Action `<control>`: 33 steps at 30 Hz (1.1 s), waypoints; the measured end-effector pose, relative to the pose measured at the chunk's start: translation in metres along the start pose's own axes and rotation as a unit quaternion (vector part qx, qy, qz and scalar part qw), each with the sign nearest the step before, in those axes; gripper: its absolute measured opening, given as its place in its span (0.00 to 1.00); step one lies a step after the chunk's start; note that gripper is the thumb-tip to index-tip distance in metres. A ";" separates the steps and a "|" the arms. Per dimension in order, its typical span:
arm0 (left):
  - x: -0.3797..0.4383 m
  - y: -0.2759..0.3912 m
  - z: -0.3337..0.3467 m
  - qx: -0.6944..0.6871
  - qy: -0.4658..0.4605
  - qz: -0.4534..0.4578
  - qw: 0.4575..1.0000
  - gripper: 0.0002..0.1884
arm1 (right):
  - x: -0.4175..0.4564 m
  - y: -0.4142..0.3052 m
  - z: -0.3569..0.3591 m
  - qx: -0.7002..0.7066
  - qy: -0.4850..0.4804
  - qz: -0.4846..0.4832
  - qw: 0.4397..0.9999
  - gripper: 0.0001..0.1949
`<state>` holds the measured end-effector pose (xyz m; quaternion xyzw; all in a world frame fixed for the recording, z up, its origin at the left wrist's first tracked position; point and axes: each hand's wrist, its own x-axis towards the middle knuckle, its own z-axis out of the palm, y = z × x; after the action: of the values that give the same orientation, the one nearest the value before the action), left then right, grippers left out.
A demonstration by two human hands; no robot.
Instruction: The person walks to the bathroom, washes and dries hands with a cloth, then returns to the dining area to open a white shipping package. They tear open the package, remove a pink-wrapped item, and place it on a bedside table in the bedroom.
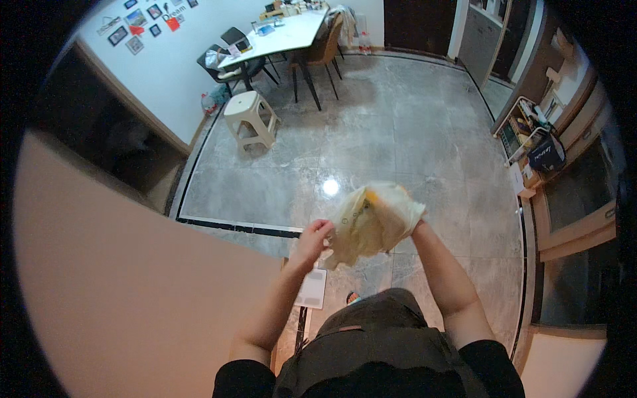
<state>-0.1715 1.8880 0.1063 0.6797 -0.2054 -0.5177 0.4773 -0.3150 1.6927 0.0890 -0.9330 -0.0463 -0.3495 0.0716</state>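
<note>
A pale yellow, crumpled thin bag point(368, 226) with small dark printing and an orange patch hangs in front of me, above the floor. At its left edge my left hand point(316, 239) has its fingers curled on the bag's material. My right hand point(421, 226) reaches up to the bag's right side, where the gathered material covers its fingers. Whether those fingers lie inside the bag or behind it I cannot tell.
A white flat scale point(313, 288) lies on the floor below my left forearm. Ahead are a cream plastic stool point(251, 119), a white table point(293, 35) and chairs point(326, 47). A loaded rack cart point(527, 132) stands right; a wall point(149, 288) borders the left.
</note>
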 end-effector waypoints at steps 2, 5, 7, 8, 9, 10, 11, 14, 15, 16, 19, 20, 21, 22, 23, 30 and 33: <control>0.058 -0.036 -0.047 0.141 0.043 0.079 0.986 0.33 | 0.035 0.021 0.000 0.174 -0.071 0.088 0.978 0.18; 0.083 0.026 -0.031 0.226 0.099 0.195 0.949 0.38 | 0.023 0.074 0.022 0.676 -0.034 0.421 0.604 0.29; 0.112 0.056 -0.032 0.184 0.040 0.191 0.963 0.42 | 0.045 0.105 0.019 0.772 -0.061 0.444 0.451 0.24; 0.128 0.067 -0.030 0.186 0.033 0.212 0.959 0.43 | 0.055 0.119 0.020 0.735 -0.085 0.376 0.558 0.24; 0.145 0.080 -0.026 0.189 0.028 0.237 0.953 0.45 | 0.066 0.135 0.019 0.685 -0.105 0.296 0.657 0.24; 0.161 0.094 -0.021 0.170 0.020 0.255 0.952 0.47 | 0.076 0.152 0.021 0.623 -0.122 0.209 0.744 0.24; 0.175 0.109 -0.018 0.140 -0.013 0.268 0.953 0.47 | 0.083 0.173 0.026 0.691 -0.126 0.240 0.670 0.24; 0.216 0.152 -0.008 0.018 -0.099 0.306 0.947 0.44 | 0.105 0.228 0.038 0.820 -0.156 0.298 0.464 0.23; 0.224 0.164 -0.012 0.011 -0.106 0.260 0.960 0.40 | 0.122 0.245 0.035 0.832 -0.183 0.293 0.434 0.23; 0.233 0.180 -0.014 -0.001 -0.117 0.219 0.969 0.36 | 0.137 0.261 0.030 0.840 -0.209 0.292 0.406 0.22; 0.261 0.200 -0.034 -0.018 -0.085 0.114 0.990 0.20 | 0.178 0.316 0.030 0.827 -0.293 0.273 0.394 0.21; 0.267 0.205 -0.045 -0.046 -0.087 0.103 0.990 0.18 | 0.189 0.338 0.030 0.813 -0.320 0.269 0.406 0.21; 0.269 0.209 -0.058 -0.074 -0.083 0.093 0.989 0.17 | 0.202 0.358 0.032 0.796 -0.349 0.258 0.421 0.20; 0.274 0.210 -0.069 -0.131 -0.078 0.108 0.982 0.18 | 0.213 0.378 0.037 0.783 -0.372 0.249 0.432 0.20; 0.277 0.213 -0.080 -0.197 -0.091 0.108 0.970 0.19 | 0.222 0.399 0.042 0.768 -0.395 0.244 0.441 0.20; 0.341 0.247 -0.145 -0.446 -0.053 0.167 0.878 0.20 | 0.256 0.445 0.176 0.790 -0.191 0.417 0.406 0.25; 0.378 0.240 -0.206 -0.493 -0.038 0.166 0.853 0.21 | 0.238 0.374 0.254 0.852 -0.022 0.476 0.215 0.34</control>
<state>0.2087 1.5752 0.1230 0.2903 -0.0509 -0.4899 0.8204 0.0793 1.3752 0.0185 -0.1697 0.1348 0.0187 0.9761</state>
